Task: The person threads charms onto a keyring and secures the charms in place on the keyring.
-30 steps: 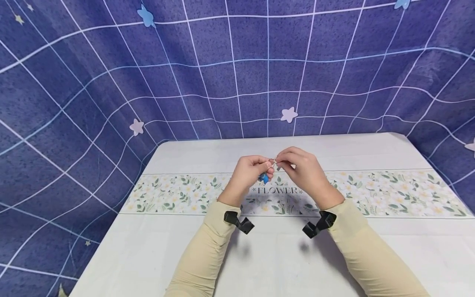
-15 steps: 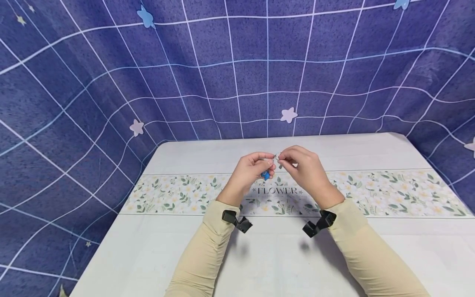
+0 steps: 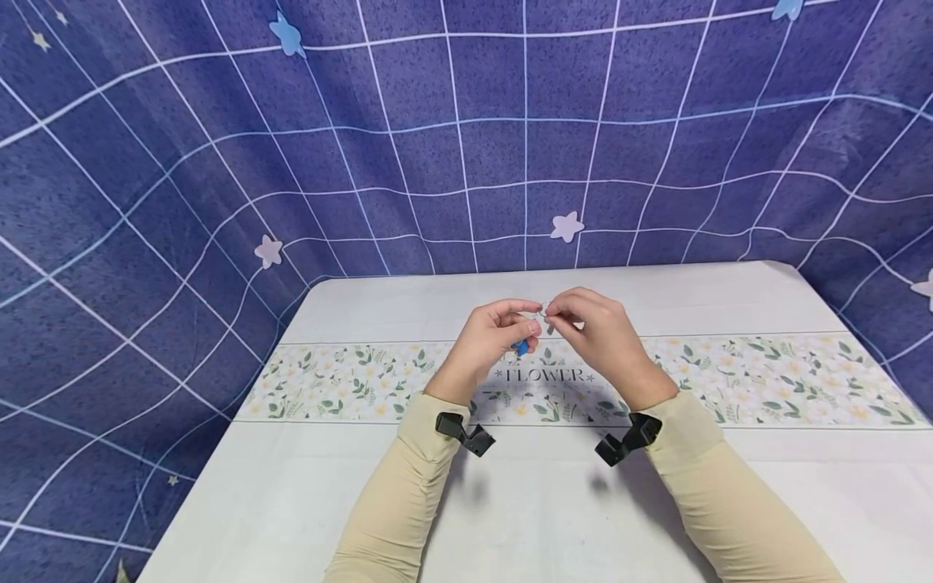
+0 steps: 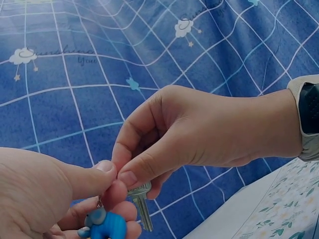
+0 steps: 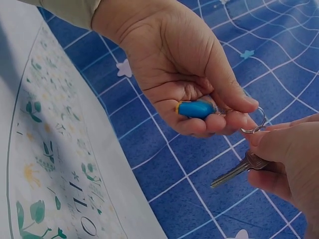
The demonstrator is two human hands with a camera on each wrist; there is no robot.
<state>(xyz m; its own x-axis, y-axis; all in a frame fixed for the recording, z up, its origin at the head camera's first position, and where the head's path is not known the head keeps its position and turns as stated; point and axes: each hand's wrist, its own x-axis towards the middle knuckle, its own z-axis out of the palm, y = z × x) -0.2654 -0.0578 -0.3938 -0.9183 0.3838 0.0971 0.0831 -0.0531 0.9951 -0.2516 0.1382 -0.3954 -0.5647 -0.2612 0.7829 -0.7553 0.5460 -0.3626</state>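
Observation:
My left hand (image 3: 492, 330) pinches a thin metal key ring (image 5: 264, 117) between thumb and fingers. From the ring a short chain leads to a blue elephant charm (image 4: 110, 226), which lies against the curled lower fingers of that hand. Close on the right, my right hand (image 3: 599, 332) pinches a silver key (image 5: 230, 175) by its head, right at the ring. The key's blade points down, away from the fingertips. Fingertips of both hands nearly meet. Whether the ring passes through the key's hole is hidden by the right thumb and fingers.
Below the hands is a table with a white cloth (image 3: 539, 502) and a printed flower band (image 3: 350, 380). A blue curtain (image 3: 408, 162) with a white grid and stars hangs behind. Black camera mounts (image 3: 466, 433) sit on the wrists.
The hands have drawn slightly apart, and the ring now shows between the fingertips. My left index finger has straightened a little. The key hangs lower at my right hand.

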